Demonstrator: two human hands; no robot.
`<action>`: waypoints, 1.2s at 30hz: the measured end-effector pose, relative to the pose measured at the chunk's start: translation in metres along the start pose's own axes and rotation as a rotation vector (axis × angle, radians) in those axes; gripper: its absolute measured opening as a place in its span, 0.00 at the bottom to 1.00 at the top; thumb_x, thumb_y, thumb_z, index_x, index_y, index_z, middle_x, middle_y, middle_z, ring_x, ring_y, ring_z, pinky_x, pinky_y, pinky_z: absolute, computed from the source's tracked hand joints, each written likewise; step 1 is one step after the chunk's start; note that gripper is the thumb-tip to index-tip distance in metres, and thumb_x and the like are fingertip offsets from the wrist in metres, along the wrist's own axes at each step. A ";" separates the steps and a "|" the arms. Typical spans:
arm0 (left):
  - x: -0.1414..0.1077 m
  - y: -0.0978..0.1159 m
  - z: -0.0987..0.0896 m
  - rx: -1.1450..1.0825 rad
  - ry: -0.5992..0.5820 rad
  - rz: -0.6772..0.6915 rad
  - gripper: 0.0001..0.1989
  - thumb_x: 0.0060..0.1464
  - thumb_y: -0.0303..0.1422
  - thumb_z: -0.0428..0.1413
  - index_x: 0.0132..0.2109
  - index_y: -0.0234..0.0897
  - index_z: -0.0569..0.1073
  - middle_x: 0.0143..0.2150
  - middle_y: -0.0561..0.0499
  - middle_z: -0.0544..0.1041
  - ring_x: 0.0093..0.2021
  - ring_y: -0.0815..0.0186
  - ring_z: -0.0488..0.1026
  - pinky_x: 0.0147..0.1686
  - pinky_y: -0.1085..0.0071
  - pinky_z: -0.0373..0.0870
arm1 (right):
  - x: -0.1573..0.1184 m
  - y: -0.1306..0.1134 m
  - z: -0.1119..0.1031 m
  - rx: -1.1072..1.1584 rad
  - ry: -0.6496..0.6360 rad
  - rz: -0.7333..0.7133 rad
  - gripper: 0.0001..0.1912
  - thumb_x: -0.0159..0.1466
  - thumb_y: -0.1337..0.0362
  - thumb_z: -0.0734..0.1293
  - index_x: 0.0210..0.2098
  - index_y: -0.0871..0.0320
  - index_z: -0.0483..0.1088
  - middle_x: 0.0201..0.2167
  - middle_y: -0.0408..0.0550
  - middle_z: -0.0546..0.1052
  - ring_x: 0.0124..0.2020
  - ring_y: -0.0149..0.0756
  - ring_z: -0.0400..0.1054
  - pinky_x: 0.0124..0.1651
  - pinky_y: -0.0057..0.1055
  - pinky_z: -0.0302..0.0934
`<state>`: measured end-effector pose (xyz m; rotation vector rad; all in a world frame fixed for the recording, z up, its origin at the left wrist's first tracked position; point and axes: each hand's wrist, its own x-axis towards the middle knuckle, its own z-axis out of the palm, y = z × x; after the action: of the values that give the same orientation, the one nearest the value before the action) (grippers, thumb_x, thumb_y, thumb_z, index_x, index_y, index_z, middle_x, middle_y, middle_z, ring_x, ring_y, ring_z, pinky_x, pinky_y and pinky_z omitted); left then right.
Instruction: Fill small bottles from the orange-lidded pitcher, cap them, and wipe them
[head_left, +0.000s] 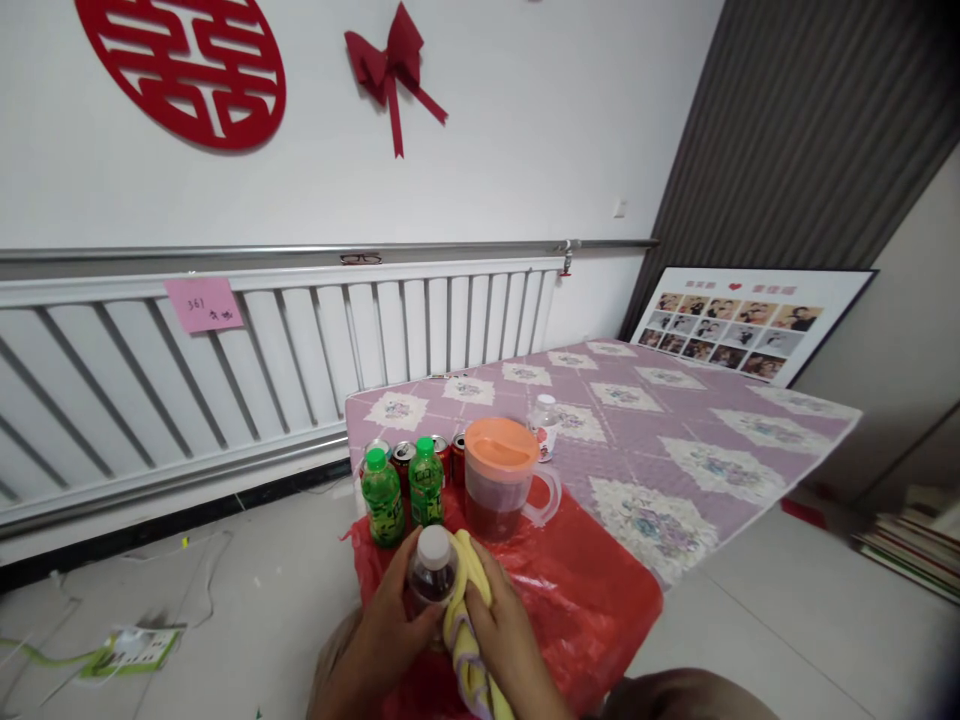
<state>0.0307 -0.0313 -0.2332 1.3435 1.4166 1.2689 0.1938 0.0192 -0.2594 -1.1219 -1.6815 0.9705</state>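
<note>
My left hand (394,620) is wrapped round a clear bottle (435,568) with a white cap and dark contents, held upright near my lap. Bunched in my right hand (499,615) is a yellow cloth (466,640) with a pale purple edge, pressed against the bottle's right side. Just beyond stand two green bottles (383,500) with green caps. To their right is a clear plastic pitcher (495,495) with an orange lid (501,443) and some liquid inside. The lower part of the held bottle is hidden by my fingers.
A red plastic sheet (577,590) lies under these things on a purple flowered table cover (637,440). Several drink cans (403,458) stand behind the green bottles. A small clear bottle (545,425) is behind the pitcher. A white radiator (300,350) runs along the wall.
</note>
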 end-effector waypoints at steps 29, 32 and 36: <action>-0.017 0.059 0.010 0.067 0.214 -0.154 0.33 0.46 0.34 0.63 0.60 0.42 0.66 0.53 0.44 0.79 0.57 0.51 0.74 0.55 0.58 0.71 | -0.006 -0.058 0.001 0.156 0.097 0.141 0.42 0.59 0.57 0.65 0.69 0.56 0.47 0.67 0.57 0.61 0.64 0.47 0.61 0.63 0.44 0.60; -0.017 0.058 0.011 -0.010 0.211 -0.100 0.29 0.48 0.32 0.62 0.59 0.42 0.70 0.54 0.43 0.79 0.56 0.49 0.75 0.54 0.57 0.72 | 0.000 -0.062 0.003 0.019 0.082 -0.003 0.43 0.53 0.63 0.67 0.67 0.56 0.53 0.67 0.56 0.60 0.68 0.49 0.53 0.69 0.49 0.49; -0.009 0.040 0.015 -0.103 0.172 -0.050 0.32 0.45 0.29 0.62 0.60 0.39 0.66 0.59 0.43 0.74 0.57 0.53 0.73 0.54 0.60 0.73 | 0.010 -0.055 -0.002 0.114 -0.007 0.056 0.35 0.57 0.64 0.64 0.64 0.57 0.57 0.62 0.55 0.68 0.61 0.46 0.65 0.63 0.44 0.60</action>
<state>0.0539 -0.0403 -0.1976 1.1462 1.4703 1.4328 0.1790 0.0133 -0.2056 -1.0955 -1.5865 1.0930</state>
